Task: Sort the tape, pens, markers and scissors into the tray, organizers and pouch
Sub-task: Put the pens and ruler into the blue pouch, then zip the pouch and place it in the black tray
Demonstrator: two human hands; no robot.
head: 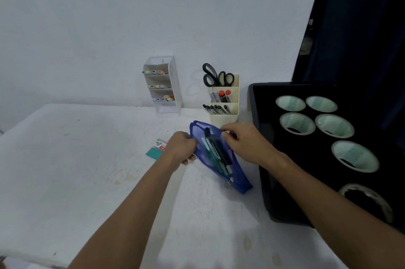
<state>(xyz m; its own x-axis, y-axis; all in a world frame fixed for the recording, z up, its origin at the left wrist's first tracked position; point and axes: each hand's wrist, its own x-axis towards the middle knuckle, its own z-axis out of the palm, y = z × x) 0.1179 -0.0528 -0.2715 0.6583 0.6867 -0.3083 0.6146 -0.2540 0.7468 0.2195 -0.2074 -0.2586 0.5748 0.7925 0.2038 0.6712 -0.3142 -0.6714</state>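
You are holding the blue mesh pouch (pixel 237 177) on the white table (pixel 76 170), in front of the cream organizer (pixel 223 118). Your left hand (pixel 180 148) is gripping its left edge with curled fingers; your right hand (pixel 243 139) is pinching its upper edge near the zipper. Pens (pixel 215 150) are lying inside the pouch. Scissors (pixel 213 74) are standing in the cream organizer, markers (pixel 157 87) are sitting in the white tiered organizer (pixel 174 84), and tape rolls (pixel 334 125) are lying in the black tray (pixel 263 137) just right of the pouch.
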